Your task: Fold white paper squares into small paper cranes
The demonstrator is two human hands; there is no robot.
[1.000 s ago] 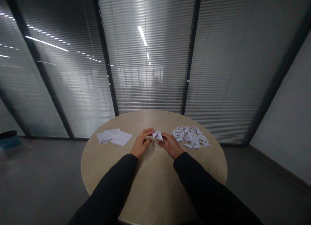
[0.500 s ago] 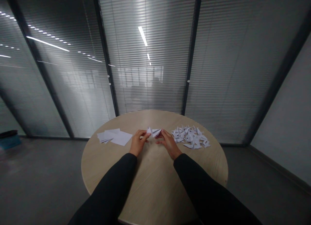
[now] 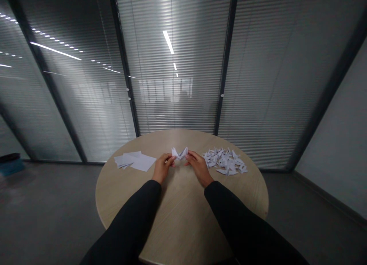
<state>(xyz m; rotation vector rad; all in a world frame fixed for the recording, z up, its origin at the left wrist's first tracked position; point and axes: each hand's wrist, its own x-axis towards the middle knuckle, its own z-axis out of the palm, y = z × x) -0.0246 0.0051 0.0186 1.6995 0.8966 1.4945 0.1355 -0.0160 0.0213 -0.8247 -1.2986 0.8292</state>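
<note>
A: Two hands on one folded paper piece (image 3: 179,153). The left hand (image 3: 162,168) pinches its left end and the right hand (image 3: 198,167) pinches its right end. Both sets of fingertips are closed on the paper.

B: Position of the piece?

A: Held just above the desk (image 3: 177,215), between the two hands and slightly beyond the fingertips. Its long axis runs left to right; two points stand up, giving a W outline.

B: Which hand is nearer?

A: Neither; each grips its own end. I cannot tell if the underside touches the desk.

B: Surroundings?

A: The pile of folded pieces (image 3: 225,161) lies just beside the right hand. The flat sheets (image 3: 134,160) lie near the left hand, clearly apart from it.
</note>
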